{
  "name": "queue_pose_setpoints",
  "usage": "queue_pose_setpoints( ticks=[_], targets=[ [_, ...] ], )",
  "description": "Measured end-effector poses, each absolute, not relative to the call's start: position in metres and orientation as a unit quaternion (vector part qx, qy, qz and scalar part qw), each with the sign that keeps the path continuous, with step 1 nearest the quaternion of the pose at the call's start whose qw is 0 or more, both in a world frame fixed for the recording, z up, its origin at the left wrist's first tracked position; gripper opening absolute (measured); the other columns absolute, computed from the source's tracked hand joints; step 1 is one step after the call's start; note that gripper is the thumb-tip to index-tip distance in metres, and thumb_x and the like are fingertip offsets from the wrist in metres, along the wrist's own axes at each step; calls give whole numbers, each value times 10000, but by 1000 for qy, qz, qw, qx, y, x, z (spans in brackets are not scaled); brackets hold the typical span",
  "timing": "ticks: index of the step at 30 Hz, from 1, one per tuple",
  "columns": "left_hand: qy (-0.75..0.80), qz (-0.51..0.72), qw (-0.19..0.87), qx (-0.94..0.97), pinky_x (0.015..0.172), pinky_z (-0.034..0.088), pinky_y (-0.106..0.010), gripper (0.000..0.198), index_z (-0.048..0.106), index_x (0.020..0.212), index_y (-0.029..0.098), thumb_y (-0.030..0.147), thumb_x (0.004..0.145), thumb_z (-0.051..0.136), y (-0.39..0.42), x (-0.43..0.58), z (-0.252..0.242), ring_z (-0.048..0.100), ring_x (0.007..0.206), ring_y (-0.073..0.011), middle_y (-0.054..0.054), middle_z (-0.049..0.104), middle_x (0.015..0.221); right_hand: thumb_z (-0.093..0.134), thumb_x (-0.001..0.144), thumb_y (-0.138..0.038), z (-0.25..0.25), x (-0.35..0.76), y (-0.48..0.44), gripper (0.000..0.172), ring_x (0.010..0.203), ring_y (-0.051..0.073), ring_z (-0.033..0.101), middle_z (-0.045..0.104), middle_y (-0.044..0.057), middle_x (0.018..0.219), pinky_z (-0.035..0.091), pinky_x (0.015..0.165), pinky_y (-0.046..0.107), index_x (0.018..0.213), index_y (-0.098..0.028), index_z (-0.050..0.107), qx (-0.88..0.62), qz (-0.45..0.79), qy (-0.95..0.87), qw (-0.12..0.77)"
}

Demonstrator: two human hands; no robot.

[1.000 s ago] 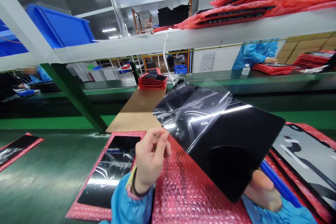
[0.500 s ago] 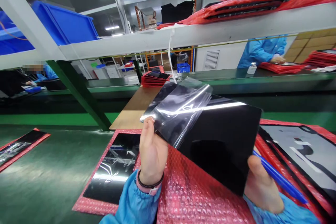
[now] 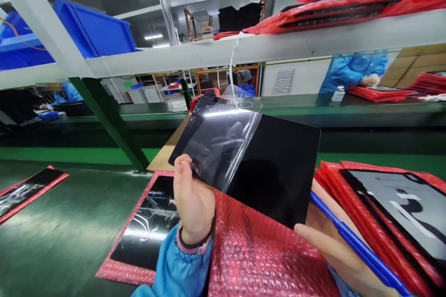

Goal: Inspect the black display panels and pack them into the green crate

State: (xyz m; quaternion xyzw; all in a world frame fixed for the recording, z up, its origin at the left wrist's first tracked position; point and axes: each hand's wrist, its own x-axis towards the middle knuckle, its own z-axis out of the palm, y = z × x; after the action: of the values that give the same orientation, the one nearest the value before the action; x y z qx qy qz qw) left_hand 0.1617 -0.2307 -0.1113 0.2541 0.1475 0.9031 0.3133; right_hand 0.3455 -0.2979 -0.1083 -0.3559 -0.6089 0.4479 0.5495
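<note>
A dark glossy panel is held up, tilted, above a red bubble-wrap sheet. Clear film lies loosely over the panel's left part. My left hand grips the panel's lower left edge, fingertips at the film's corner. My right hand is at the panel's lower right corner, its thumb on the near edge, with a blue pen also held in it. Another black panel lies on pink bubble wrap to the left.
On the right, a panel with a grey back tops a stack of red wraps. Another wrapped panel lies far left. A green post and a white shelf beam stand in front. A person in blue works across the bench.
The panel and film have shifted left and tilted away. My left hand has moved slightly left. My right hand has turned, and its thumb now lies along the panel's lower corner.
</note>
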Motion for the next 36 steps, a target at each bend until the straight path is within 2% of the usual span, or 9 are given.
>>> queue_pose_setpoints(
  ticks=[2, 4, 7, 10, 12, 18, 27, 31, 36],
  targets=[
    [142, 904, 318, 247, 810, 435, -174, 119, 656, 847, 202, 315, 812, 649, -228, 159, -110, 539, 870, -82, 37, 560, 872, 679, 775, -387, -109, 348, -298, 638, 1271, 252, 481, 515, 10, 1394, 465, 983, 380, 1359, -398, 422, -332, 491, -581, 558],
    [138, 898, 333, 251, 811, 436, -193, 103, 651, 828, 207, 308, 806, 646, -225, 155, -109, 544, 851, -88, 43, 563, 843, 691, 769, -347, -111, 351, -297, 510, 1236, 260, 517, 580, 11, 1326, 465, 977, 383, 1256, -380, 544, -323, 498, -572, 566],
    [159, 896, 319, 266, 842, 422, -205, 94, 642, 798, 201, 293, 806, 623, -220, 148, -110, 541, 849, -93, 44, 564, 812, 693, 749, -415, -116, 357, -296, 361, 1116, 297, 601, 673, 47, 1173, 491, 927, 411, 1093, -310, 666, -353, 461, -588, 563],
    [193, 901, 283, 266, 895, 399, -214, 99, 647, 788, 187, 279, 793, 611, -213, 138, -112, 532, 895, -98, 38, 571, 833, 710, 713, -468, -123, 363, -297, 335, 892, 290, 668, 721, 60, 934, 531, 827, 424, 978, -264, 703, -424, 393, -579, 574],
    [209, 901, 267, 270, 921, 399, -238, 94, 650, 787, 184, 273, 782, 617, -207, 131, -114, 530, 913, -108, 35, 575, 851, 714, 702, -495, -125, 366, -298, 347, 832, 284, 669, 720, 57, 851, 543, 792, 424, 953, -255, 712, -440, 375, -573, 581],
    [224, 899, 207, 313, 844, 465, -281, 109, 641, 782, 187, 293, 794, 617, -192, 117, -124, 542, 852, -127, 30, 577, 874, 688, 706, -567, -130, 368, -298, 413, 1147, 348, 562, 686, 60, 1141, 454, 960, 489, 1011, -291, 722, -421, 377, -564, 602],
    [219, 896, 180, 341, 861, 456, -278, 120, 634, 769, 187, 305, 787, 630, -185, 111, -129, 539, 884, -133, 28, 581, 886, 553, 800, -588, -146, 372, -293, 433, 983, 325, 648, 725, 85, 982, 491, 920, 466, 982, -241, 736, -470, 318, -571, 594],
    [222, 883, 183, 371, 811, 446, -235, 82, 606, 704, 181, 218, 776, 592, -190, 112, -121, 534, 821, -118, 30, 567, 796, 566, 769, -631, -143, 371, -293, 459, 998, 320, 638, 716, 90, 972, 488, 921, 451, 913, -232, 741, -485, 322, -564, 585],
    [263, 834, 257, 411, 713, 433, -207, 138, 567, 626, 179, 247, 745, 579, -209, 125, -108, 518, 700, -114, 28, 534, 692, 638, 650, -698, -134, 365, -294, 493, 962, 330, 634, 717, 77, 902, 482, 906, 467, 779, -234, 746, -523, 323, -552, 563]
  ],
)
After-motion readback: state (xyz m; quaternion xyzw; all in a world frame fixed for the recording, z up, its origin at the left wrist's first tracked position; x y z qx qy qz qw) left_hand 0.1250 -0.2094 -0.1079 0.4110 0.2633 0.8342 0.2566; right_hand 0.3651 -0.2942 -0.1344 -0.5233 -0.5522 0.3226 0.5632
